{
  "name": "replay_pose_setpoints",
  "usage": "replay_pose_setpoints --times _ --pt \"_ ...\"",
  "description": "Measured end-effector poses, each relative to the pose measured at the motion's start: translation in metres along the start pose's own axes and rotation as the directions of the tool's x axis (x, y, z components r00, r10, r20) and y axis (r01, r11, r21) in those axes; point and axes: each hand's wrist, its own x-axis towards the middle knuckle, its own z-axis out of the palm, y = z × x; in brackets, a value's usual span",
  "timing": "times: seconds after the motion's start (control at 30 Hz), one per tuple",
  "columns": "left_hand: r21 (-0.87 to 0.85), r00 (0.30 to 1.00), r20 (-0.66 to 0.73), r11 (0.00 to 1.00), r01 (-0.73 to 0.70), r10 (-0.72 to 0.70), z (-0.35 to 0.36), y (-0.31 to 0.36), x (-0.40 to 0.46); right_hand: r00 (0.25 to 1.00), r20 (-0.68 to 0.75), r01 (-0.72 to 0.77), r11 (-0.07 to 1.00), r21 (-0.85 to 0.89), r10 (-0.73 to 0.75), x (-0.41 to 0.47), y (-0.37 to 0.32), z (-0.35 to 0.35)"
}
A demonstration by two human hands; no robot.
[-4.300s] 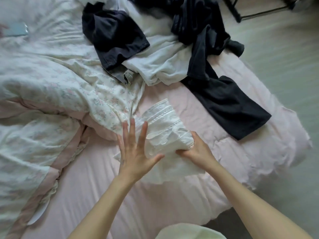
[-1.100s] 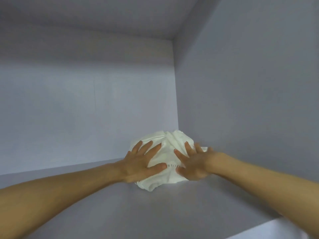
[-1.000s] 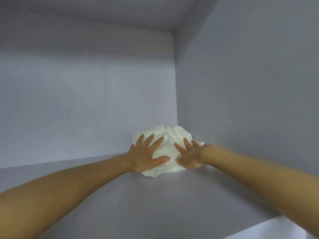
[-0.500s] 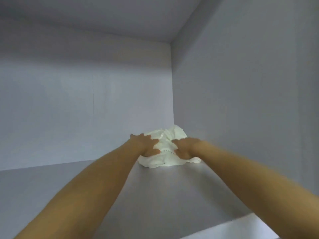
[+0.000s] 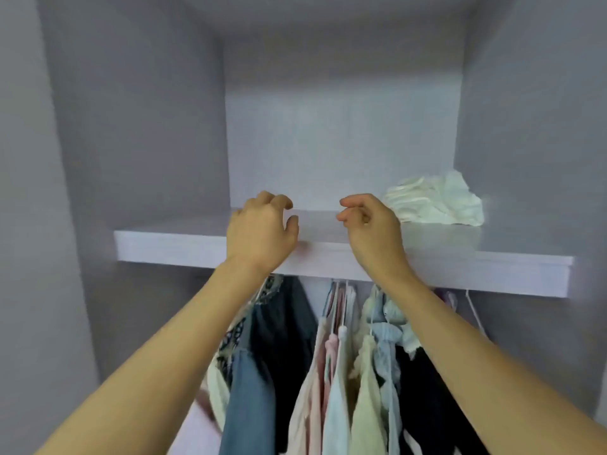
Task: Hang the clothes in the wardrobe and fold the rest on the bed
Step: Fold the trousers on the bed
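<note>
— Hands first: what are they doing?
— Left hand and right hand hover at the shelf front, fingers loosely curled, holding nothing.
— Where's the white garment?
— Crumpled on the shelf, far right corner, just right of the right hand, apart from it.
— Below?
— Hanging clothes under the shelf.

Just one camera here, worn on the head, facing straight into a pale lilac wardrobe from close up. It sits about level with the lilac wooden shelf, so you see a bit of its top, plus the hanging clothes on the rail underneath, lower in view.
</note>
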Motion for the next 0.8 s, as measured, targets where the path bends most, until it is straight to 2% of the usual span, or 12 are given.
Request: replay_pose_setpoints --times 0.17,0.27,0.37,0.4,0.47,0.5,0.53,0.6,0.63,0.67,0.7,0.8 --pt "0.037 0.948 -0.017 0.947 0.318 -0.317 -0.067 -0.062 -0.166 0.963 0.267 -0.115 0.963 0.244 0.047 -0.145 -0.031 0.067" --pt "0.089 0.856 0.041 0.855 0.510 -0.515 -0.106 -0.089 -0.279 0.857 0.505 -0.259 0.933 0.251 0.102 -0.239 -0.039 0.101" --pt "0.152 0.700 0.022 0.694 0.704 -0.714 -0.160 -0.109 -0.393 0.658 0.748 -0.335 0.923 0.189 0.085 -0.337 -0.066 0.137" --pt "0.174 0.615 -0.012 0.604 0.777 -0.788 -0.190 -0.112 -0.439 0.570 0.821 -0.342 0.919 0.196 0.037 -0.379 -0.085 0.152" --pt "0.188 0.479 -0.096 0.457 0.869 -0.872 -0.240 -0.117 -0.515 0.431 0.902 -0.345 0.918 0.196 -0.030 -0.447 -0.123 0.175" --pt "0.197 0.445 -0.113 0.419 0.887 -0.888 -0.249 -0.118 -0.529 0.397 0.916 -0.337 0.918 0.210 -0.064 -0.460 -0.132 0.180" --pt "0.199 0.326 -0.173 0.292 0.936 -0.929 -0.288 -0.112 -0.578 0.280 0.951 -0.342 0.912 0.225 -0.129 -0.510 -0.165 0.193" --pt "0.195 0.209 -0.248 0.162 0.967 -0.946 -0.329 -0.105 -0.632 0.152 0.972 -0.366 0.904 0.222 -0.177 -0.562 -0.202 0.206" --pt "0.202 0.123 -0.312 0.061 0.978 -0.942 -0.360 -0.093 -0.671 0.043 0.978 -0.377 0.903 0.207 -0.206 -0.604 -0.230 0.210" --pt "0.174 0.054 -0.356 -0.010 0.985 -0.933 -0.379 -0.085 -0.695 -0.014 0.970 -0.375 0.900 0.221 -0.243 -0.631 -0.248 0.215" --pt "0.152 -0.030 -0.432 -0.105 0.983 -0.901 -0.408 -0.070 -0.735 -0.112 0.949 -0.359 0.903 0.237 -0.294 -0.672 -0.281 0.213" --pt "0.062 -0.218 -0.557 -0.302 0.951 -0.801 -0.462 -0.022 -0.811 -0.316 0.857 -0.359 0.888 0.289 -0.407 -0.759 -0.348 0.197"
